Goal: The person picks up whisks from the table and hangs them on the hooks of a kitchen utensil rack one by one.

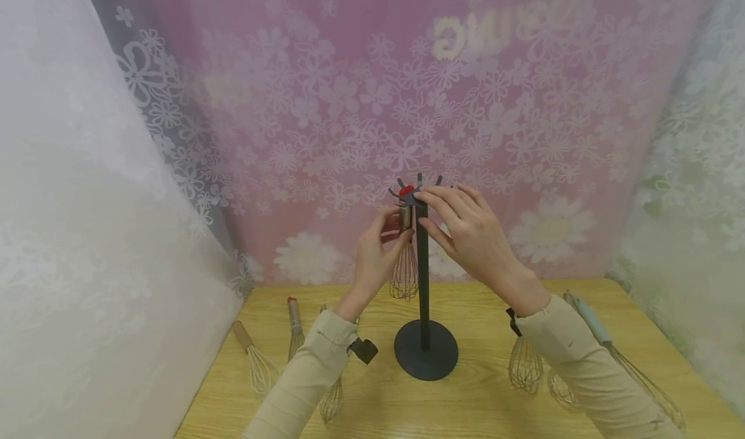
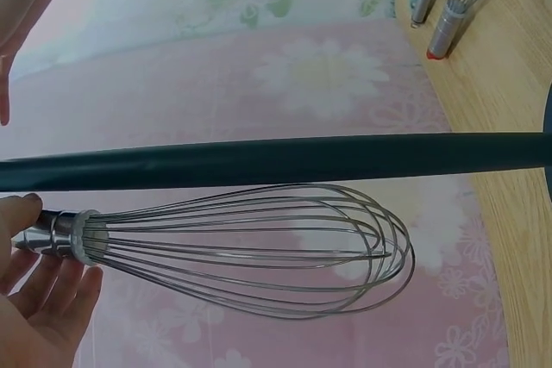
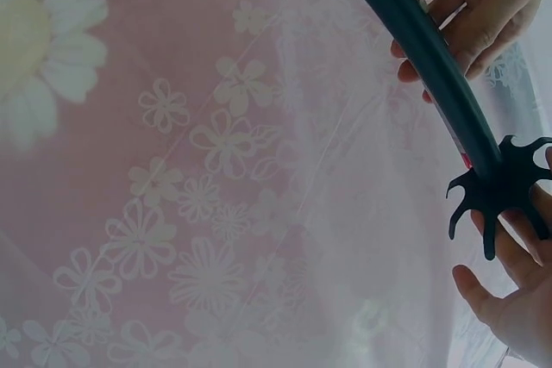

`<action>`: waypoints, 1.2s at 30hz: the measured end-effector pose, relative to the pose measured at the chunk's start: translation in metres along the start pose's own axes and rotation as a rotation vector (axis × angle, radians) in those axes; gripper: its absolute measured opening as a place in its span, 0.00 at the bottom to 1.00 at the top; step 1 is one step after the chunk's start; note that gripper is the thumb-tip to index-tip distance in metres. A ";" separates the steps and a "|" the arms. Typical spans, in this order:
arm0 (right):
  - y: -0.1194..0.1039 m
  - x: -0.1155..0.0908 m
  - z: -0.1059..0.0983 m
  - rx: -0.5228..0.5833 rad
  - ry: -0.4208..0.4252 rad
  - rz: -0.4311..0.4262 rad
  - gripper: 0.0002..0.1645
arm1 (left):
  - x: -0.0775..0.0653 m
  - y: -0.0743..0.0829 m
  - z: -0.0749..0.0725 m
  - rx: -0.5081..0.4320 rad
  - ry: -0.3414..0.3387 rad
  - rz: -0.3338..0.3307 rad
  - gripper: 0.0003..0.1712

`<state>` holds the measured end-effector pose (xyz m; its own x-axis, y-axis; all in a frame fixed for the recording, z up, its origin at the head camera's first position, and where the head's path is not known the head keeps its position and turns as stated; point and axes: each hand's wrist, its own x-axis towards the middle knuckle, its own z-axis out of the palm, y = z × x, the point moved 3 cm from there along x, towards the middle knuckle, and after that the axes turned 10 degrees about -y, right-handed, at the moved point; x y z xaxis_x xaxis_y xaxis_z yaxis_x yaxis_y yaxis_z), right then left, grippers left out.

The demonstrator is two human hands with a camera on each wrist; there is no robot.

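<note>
In the head view my left hand (image 1: 374, 253) holds a wire whisk (image 1: 405, 271) upright by its metal handle, wires hanging down. The handle's red end shows at the hooks on top of a dark stand (image 1: 423, 277), though I cannot tell if it hangs on one. The left wrist view shows thumb and fingers about the lower handle of the whisk (image 2: 259, 247), beside the pole. My right hand (image 1: 478, 235) touches the stand's top with its fingertips. Its thumb looks apart from the hooks (image 3: 500, 191) in the right wrist view.
The stand's round base (image 1: 427, 361) sits on a wooden table (image 1: 477, 374). On the left lie a wooden-handled whisk (image 1: 256, 361), a red-tipped whisk (image 1: 294, 322) and another whisk (image 1: 332, 403). Several more lie right, including a light-blue-handled whisk (image 1: 593, 319). Flowered curtains enclose the table.
</note>
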<state>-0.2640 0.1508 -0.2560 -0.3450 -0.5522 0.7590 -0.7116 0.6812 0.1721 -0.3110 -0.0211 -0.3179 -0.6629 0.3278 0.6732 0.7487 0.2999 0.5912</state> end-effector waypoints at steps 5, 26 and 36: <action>0.000 0.002 0.000 -0.011 0.006 -0.014 0.31 | 0.001 0.001 -0.003 0.012 -0.015 0.006 0.24; -0.003 0.001 -0.001 -0.024 -0.011 -0.029 0.27 | -0.003 -0.004 -0.010 -0.025 0.002 -0.028 0.21; -0.002 0.001 -0.001 -0.025 -0.007 -0.030 0.27 | -0.013 -0.017 -0.017 -0.029 0.037 -0.070 0.19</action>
<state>-0.2619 0.1495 -0.2551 -0.3282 -0.5757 0.7489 -0.7061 0.6762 0.2103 -0.3148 -0.0454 -0.3287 -0.7132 0.2732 0.6455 0.7008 0.2942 0.6498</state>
